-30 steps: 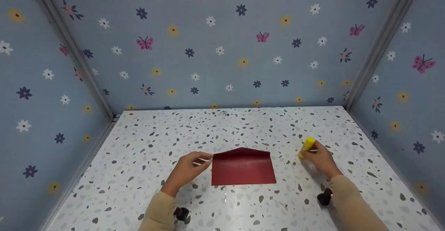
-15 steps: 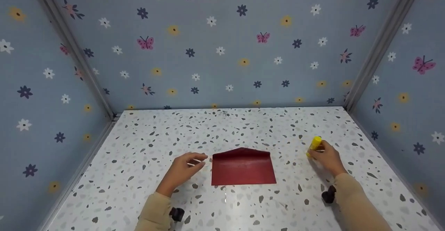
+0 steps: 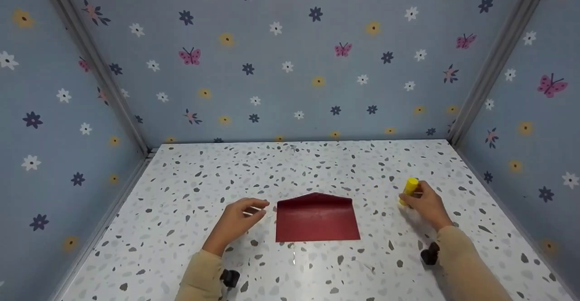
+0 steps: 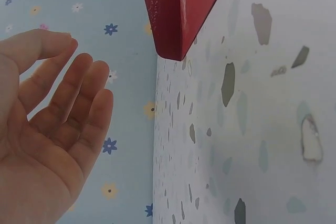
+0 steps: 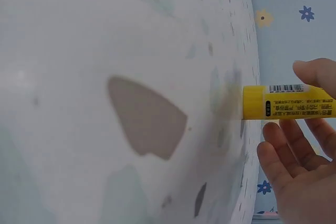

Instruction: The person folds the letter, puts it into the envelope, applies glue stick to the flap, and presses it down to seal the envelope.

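Note:
A red envelope [image 3: 317, 221] lies on the speckled table with its flap [image 3: 315, 198] tilted up along the far side. In the left wrist view, the inner face of the flap [image 4: 160, 3] has a shiny, streaky film. Just left of the envelope, my left hand [image 3: 235, 221] hovers with relaxed, gently bent fingers, apart from the paper. My right hand [image 3: 427, 205] pinches an upright yellow glue stick [image 5: 283, 102] between thumb and fingers, to the right of the envelope. Print and a barcode show on its side, and its base is right at the tabletop.
White terrazzo-patterned tabletop [image 3: 217, 169] surrounds the envelope. Blue flowered panels stand behind [image 3: 290, 88] and at both sides, joined by grey metal corner posts. A black wrist camera [image 3: 230, 278] sits on each forearm.
My left hand has drawn back leftward from the envelope's upper left corner. The right hand has shifted slightly right with the glue stick. The envelope stays in place.

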{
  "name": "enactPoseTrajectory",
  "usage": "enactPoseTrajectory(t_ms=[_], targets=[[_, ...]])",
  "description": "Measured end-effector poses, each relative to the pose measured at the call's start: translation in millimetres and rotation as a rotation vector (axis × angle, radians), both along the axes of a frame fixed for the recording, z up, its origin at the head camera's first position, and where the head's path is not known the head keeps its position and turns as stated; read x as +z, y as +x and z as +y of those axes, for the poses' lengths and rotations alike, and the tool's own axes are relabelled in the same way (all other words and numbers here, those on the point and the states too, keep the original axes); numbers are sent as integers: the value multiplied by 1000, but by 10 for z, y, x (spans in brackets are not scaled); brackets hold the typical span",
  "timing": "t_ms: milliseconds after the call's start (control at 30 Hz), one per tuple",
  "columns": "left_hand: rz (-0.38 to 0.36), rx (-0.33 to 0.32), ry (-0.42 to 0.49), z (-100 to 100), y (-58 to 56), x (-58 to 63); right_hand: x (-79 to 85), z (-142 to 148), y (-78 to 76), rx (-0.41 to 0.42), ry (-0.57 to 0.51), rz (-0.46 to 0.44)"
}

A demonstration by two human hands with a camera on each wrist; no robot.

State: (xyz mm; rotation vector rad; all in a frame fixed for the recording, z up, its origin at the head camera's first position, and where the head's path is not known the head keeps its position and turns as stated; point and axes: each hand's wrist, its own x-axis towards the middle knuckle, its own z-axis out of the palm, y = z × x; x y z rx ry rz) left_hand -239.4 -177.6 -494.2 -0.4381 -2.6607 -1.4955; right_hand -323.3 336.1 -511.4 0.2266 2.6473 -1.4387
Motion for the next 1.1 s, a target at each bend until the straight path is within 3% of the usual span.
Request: enactPoseTrajectory(t_ms=[300, 533, 867, 1100], targets=[[14, -6, 17, 37, -54, 50, 184, -71, 10, 29, 48, 141], [8, -6, 26, 64, -74, 55, 254, -128, 13, 34, 69, 169], [50, -28, 19, 101, -118, 57, 353, -156, -4, 51, 87, 308], [49, -35, 29, 154, -147, 68, 419, -296, 27, -14, 154, 509]])
